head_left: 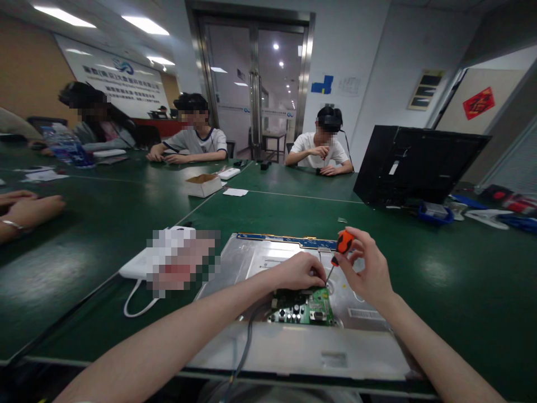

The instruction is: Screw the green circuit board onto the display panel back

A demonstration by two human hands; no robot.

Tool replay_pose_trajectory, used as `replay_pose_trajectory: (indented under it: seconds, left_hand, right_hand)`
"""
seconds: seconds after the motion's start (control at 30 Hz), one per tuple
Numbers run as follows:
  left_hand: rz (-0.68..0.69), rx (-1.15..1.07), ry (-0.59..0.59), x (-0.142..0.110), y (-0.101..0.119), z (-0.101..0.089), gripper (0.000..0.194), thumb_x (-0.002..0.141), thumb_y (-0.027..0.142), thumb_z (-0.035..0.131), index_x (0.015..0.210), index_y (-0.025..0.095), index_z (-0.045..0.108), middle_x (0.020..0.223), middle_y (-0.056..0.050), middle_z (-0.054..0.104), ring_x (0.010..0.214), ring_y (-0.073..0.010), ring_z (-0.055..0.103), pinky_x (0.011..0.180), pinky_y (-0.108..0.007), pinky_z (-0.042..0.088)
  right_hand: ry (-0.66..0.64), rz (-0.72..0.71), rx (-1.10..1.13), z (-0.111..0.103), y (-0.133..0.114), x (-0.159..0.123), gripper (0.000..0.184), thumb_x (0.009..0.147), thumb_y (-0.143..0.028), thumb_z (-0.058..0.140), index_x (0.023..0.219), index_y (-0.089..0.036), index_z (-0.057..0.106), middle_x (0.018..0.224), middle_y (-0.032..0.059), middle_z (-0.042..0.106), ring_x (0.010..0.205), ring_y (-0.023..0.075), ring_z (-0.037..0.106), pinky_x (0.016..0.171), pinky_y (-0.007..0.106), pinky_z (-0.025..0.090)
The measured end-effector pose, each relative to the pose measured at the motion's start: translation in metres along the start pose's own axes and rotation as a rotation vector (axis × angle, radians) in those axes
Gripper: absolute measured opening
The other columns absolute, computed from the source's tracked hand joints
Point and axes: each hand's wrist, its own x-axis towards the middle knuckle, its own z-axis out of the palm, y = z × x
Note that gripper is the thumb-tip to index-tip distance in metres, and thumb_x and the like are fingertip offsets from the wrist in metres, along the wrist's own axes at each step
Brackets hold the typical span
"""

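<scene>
My right hand (369, 268) grips a small screwdriver (345, 242) by its orange and black handle. The tool leans, its thin shaft reaching down to the upper right corner of a green circuit board (300, 314). Beside the tip, my left hand (302, 270) has its fingers closed in a pinch; whatever is between them is hidden. The board sits on the silver metal back of a display panel (239, 263), which lies flat before me. Along the panel's far edge runs a blue circuit strip (285, 240). A dark cable (248, 341) trails from the board toward me.
To the left lies a white device (138, 266) with a white cable, partly blurred out. A cardboard box (204, 186) stands farther back. At the right are a black monitor (419, 165) and a blue tray (436, 214). Several people sit around the green table (474, 280).
</scene>
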Motion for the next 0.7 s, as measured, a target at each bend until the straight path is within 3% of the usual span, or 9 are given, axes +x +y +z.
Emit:
replay_pose_trajectory:
  seconds: [0.13, 0.33, 0.7]
  left_hand:
    - [-0.007, 0.002, 0.008, -0.0002, 0.0005, 0.0000, 0.007, 0.081, 0.013, 0.075, 0.084, 0.015, 0.081, 0.076, -0.001, 0.074, 0.069, -0.0132, 0.061, 0.069, -0.021, 0.043]
    - [-0.007, 0.010, -0.001, 0.0000, 0.0003, -0.0009, 0.009, 0.081, 0.012, 0.074, 0.085, 0.015, 0.081, 0.078, -0.001, 0.075, 0.071, -0.0133, 0.063, 0.070, -0.020, 0.043]
    - [0.010, 0.018, 0.004, 0.0004, 0.0004, -0.0009, 0.007, 0.081, 0.014, 0.074, 0.084, 0.015, 0.081, 0.075, -0.001, 0.074, 0.067, -0.0124, 0.060, 0.067, -0.020, 0.043]
  right_hand:
    - [0.056, 0.044, 0.056, 0.0039, 0.0039, -0.0030, 0.045, 0.092, -0.030, 0.070, 0.128, -0.028, 0.044, 0.097, 0.0027, 0.065, 0.063, 0.0137, 0.065, 0.044, 0.021, 0.053]
    - [0.058, 0.044, 0.108, 0.0053, 0.0021, -0.0013, 0.046, 0.091, -0.022, 0.066, 0.128, -0.027, 0.039, 0.097, 0.0029, 0.066, 0.062, 0.0130, 0.066, 0.044, 0.019, 0.053]
    - [0.035, 0.067, 0.070, 0.0042, 0.0017, -0.0020, 0.042, 0.095, -0.028, 0.064, 0.129, -0.026, 0.040, 0.089, 0.0006, 0.065, 0.064, 0.0149, 0.066, 0.045, 0.022, 0.055]
